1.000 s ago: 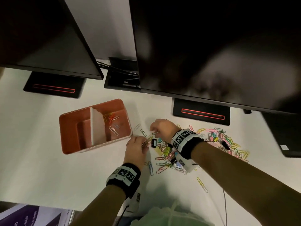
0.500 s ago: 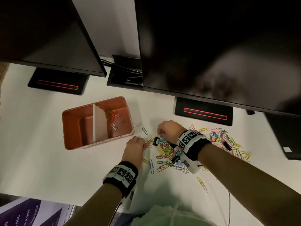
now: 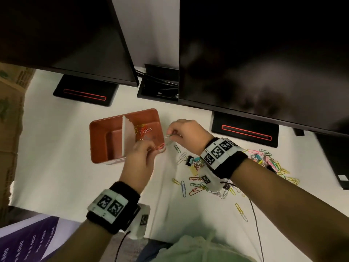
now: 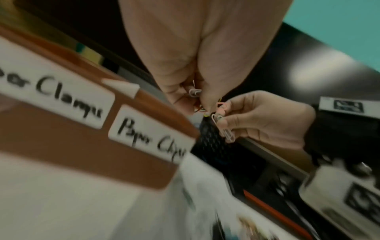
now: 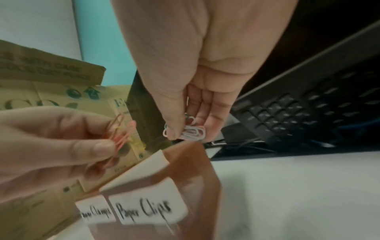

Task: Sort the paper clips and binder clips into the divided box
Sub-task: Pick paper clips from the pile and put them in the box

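1. Head view: the orange-brown divided box (image 3: 105, 140) sits on the white desk (image 3: 56, 167), near the two dark screens. A white divider (image 3: 128, 137) splits it. Some paper clips (image 3: 143, 130) lie in the right part.
2. The left hand (image 3: 140, 157) hangs over the box's near right corner and pinches red and pink paper clips (image 3: 160, 146).
3. The right hand (image 3: 186, 132) is just right of the box and pinches a few pale clips (image 3: 168, 137).
4. A pile of loose clips (image 3: 200, 178) lies on the desk to the right, with a black binder clip (image 3: 188, 160) in it.
5. Left wrist view: the box's near wall (image 4: 61, 138) has two white labels. One reads "Clamps" (image 4: 68, 99), with the start cut off. The other (image 4: 152, 138) is blurry and looks like "Paper Clips".
6. Right wrist view: the right hand (image 5: 195, 81) grasps white clips (image 5: 193, 132) between thumb and fingers, above the box. The label "Paper Clips" (image 5: 144, 209) is clear here.
7. The left hand (image 5: 51, 146) grips pink and orange clips (image 5: 121, 136). A cardboard box (image 5: 51, 91) with blurry print stands far behind.
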Demonstrator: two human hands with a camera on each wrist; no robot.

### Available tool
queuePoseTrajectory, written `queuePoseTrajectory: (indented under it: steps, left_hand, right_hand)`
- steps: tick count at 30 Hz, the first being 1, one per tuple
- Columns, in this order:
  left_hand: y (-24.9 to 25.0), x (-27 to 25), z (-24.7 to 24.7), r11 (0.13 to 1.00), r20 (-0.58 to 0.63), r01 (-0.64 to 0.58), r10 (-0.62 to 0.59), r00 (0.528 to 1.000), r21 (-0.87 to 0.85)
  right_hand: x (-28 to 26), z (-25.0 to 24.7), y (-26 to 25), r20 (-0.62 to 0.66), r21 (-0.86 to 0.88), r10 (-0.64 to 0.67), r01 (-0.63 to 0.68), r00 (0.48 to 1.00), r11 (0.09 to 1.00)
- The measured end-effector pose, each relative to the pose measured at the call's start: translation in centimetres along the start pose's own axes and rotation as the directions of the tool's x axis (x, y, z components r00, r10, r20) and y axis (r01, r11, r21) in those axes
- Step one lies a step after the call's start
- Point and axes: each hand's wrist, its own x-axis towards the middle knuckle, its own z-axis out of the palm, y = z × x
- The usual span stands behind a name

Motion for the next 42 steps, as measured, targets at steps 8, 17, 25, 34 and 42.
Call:
queuePoseTrajectory:
  steps: [8, 17, 25, 34, 42]
  left_hand:
    - [-1.1, 2.8, -2.9, 0.987, 0.006, 0.138, -0.139, 0.990, 0.080]
    - [-2.3, -2.9, 2.9, 1.000, 0.359, 0.010, 0.001, 0.934, -0.029]
    - [-1.0, -4.5, 8.9, 0.951, 0.483, 0.046, -0.196, 0.853, 0.304]
    - [-3.0, -3.7, 9.1, 0.991, 0.447, 0.110, -0.132, 0.885, 0.075]
    - [-3.7, -3.4, 8.8, 0.981, 0.382, 0.191, -0.161, 0.910, -0.041]
  right_hand:
    - [3.6, 0.9, -2.8, -0.058, 0.108, -0.021, 0.028, 0.998, 0.994]
    - [0.5, 2.7, 4.3, 0.250, -0.188, 0.162, -0.117, 0.955, 0.975]
    - [0.7, 5.3, 4.6, 0.450, -0.392, 0.081, 0.115, 0.889, 0.913]
    - [0.0, 6.0, 5.8, 0.405, -0.282, 0.044, 0.079, 0.913, 0.956]
    - [0.4, 6.0, 5.3, 0.392, -0.212, 0.194, -0.118, 0.899, 0.970]
